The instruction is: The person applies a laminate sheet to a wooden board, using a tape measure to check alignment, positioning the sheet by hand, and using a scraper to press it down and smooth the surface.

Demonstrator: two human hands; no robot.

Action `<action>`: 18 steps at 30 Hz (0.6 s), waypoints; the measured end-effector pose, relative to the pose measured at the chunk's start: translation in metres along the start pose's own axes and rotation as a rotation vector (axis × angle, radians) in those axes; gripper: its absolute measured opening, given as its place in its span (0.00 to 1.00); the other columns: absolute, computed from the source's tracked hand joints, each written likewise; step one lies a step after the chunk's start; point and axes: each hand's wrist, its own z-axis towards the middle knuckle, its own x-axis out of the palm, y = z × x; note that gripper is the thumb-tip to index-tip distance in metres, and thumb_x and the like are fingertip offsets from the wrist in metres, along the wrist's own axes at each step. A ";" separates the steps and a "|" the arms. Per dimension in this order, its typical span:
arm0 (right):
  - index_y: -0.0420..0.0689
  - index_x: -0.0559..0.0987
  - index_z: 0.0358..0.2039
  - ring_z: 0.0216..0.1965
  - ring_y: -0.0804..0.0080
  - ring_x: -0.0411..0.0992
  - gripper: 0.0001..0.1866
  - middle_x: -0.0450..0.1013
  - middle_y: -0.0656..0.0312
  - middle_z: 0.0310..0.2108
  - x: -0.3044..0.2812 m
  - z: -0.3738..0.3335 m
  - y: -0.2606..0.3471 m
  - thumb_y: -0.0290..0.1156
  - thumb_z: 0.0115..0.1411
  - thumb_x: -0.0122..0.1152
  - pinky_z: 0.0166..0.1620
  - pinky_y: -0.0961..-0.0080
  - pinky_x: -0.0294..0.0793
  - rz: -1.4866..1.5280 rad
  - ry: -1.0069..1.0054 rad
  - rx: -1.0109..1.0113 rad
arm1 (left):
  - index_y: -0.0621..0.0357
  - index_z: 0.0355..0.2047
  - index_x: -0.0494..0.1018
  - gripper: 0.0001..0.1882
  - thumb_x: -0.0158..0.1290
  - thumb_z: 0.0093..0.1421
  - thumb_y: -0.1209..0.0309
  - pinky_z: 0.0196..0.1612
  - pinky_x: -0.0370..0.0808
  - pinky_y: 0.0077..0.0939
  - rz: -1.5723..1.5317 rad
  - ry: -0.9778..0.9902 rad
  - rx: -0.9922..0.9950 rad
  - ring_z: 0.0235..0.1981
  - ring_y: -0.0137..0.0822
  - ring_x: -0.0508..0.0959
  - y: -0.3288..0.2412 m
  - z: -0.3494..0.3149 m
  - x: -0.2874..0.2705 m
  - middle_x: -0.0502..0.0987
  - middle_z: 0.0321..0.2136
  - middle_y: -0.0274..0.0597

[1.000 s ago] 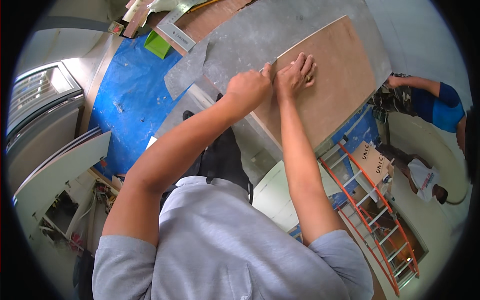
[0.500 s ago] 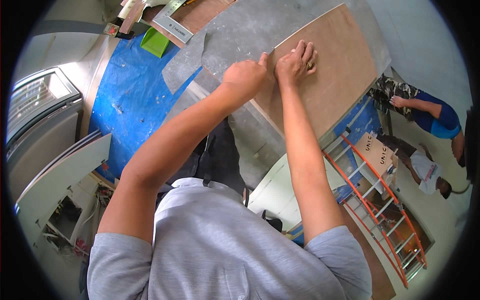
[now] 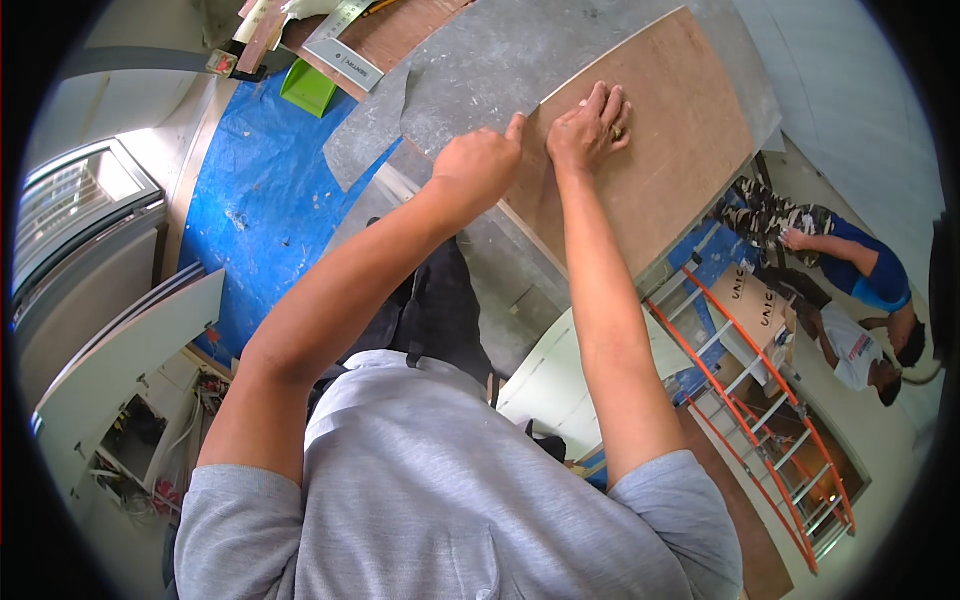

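Note:
A brown wooden board [image 3: 665,140] lies on a grey, scuffed work surface [image 3: 455,85]. On the board's near left part, my right hand [image 3: 590,130] rests with its fingers spread and slightly bent, pressing down beside the left edge. My left hand [image 3: 480,165] is closed in a fist at that same edge, thumb stretched forward along it. Whatever the fist grips is hidden by the fingers. The two hands are close together but apart.
A metal square [image 3: 345,65] and wood scraps [image 3: 262,35] lie at the far left, by a green dustpan [image 3: 308,88] on blue sheeting [image 3: 250,190]. To the right are an orange ladder [image 3: 745,400], a cardboard box [image 3: 745,310] and two people [image 3: 865,250].
My left hand has slid a little left and toward me along the board's edge. My right hand stays nearly in place. At the right, the person in blue has moved nearer the other person.

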 end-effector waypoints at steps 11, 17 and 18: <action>0.48 0.65 0.62 0.70 0.48 0.49 0.24 0.54 0.53 0.68 0.000 0.001 0.000 0.31 0.64 0.49 0.64 0.41 0.49 0.003 -0.014 -0.005 | 0.60 0.68 0.55 0.34 0.46 0.59 0.77 0.33 0.79 0.44 0.021 -0.030 0.022 0.32 0.53 0.82 0.008 -0.020 0.006 0.78 0.31 0.57; 0.48 0.65 0.62 0.70 0.47 0.50 0.24 0.55 0.52 0.67 0.001 -0.001 -0.001 0.31 0.64 0.49 0.64 0.41 0.49 -0.004 -0.038 -0.018 | 0.61 0.67 0.56 0.35 0.47 0.58 0.78 0.31 0.79 0.44 0.043 -0.056 0.034 0.31 0.52 0.82 0.011 -0.032 0.011 0.77 0.30 0.56; 0.48 0.65 0.62 0.70 0.47 0.50 0.24 0.55 0.52 0.67 0.002 -0.002 -0.001 0.31 0.64 0.49 0.64 0.41 0.49 -0.005 -0.038 -0.016 | 0.61 0.67 0.57 0.34 0.47 0.58 0.78 0.31 0.79 0.44 0.047 -0.052 0.036 0.31 0.52 0.82 0.011 -0.034 0.010 0.77 0.30 0.56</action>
